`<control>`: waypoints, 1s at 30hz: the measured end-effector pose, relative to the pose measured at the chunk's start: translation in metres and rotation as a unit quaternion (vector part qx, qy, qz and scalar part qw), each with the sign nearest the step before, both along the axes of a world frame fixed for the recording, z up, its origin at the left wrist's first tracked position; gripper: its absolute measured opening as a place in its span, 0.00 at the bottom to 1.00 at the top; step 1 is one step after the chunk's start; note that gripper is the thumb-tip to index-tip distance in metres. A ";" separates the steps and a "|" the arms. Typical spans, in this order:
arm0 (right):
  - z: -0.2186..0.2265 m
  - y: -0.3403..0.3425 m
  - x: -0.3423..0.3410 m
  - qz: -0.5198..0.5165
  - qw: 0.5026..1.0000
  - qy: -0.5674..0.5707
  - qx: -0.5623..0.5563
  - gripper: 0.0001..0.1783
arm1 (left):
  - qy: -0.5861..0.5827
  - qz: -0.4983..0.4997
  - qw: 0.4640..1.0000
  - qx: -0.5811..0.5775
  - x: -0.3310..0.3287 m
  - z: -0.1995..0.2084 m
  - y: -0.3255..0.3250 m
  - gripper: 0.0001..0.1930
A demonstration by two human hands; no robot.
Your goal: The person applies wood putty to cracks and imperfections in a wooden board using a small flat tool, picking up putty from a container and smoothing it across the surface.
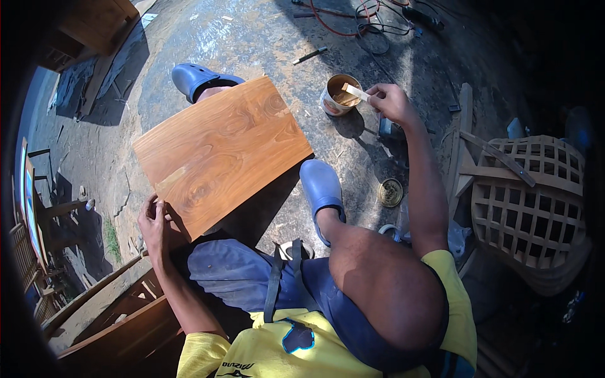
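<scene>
A flat wooden board (224, 148) with swirling brown grain lies tilted over my legs, between my two blue clogs. My left hand (154, 222) grips its near left edge, fingers closed around the side. To the right of the board, an open tin can (328, 106) stands on the ground, with brown material inside. My right hand (391, 103) pinches a pale flat stick (357, 92), whose far end dips into the can's mouth.
A round lid (390, 192) lies nearer me than the can. Beyond are a dark pen-like stick (310, 55) and tangled cables (373, 28). A wooden lattice piece (528, 214) stands at right, wooden furniture (94, 25) at far left, and long planks (107, 296) at near left.
</scene>
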State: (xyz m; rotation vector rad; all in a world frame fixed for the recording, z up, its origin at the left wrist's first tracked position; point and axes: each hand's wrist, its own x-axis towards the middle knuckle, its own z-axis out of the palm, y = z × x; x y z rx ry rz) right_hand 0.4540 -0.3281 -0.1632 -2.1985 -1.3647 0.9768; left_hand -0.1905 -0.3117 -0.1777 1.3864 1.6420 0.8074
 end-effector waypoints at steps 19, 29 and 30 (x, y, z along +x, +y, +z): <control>-0.103 0.004 -0.198 0.098 0.979 -0.122 0.130 0.18 | 0.082 0.008 0.997 0.006 0.023 0.022 -0.003 0.18; -0.091 0.020 -0.185 0.131 0.980 -0.121 0.089 0.20 | 0.059 0.002 0.998 0.008 0.020 0.014 0.000 0.18; -0.092 0.015 -0.183 0.127 0.983 -0.104 0.085 0.19 | 0.036 -0.008 0.999 0.013 0.018 0.012 0.001 0.18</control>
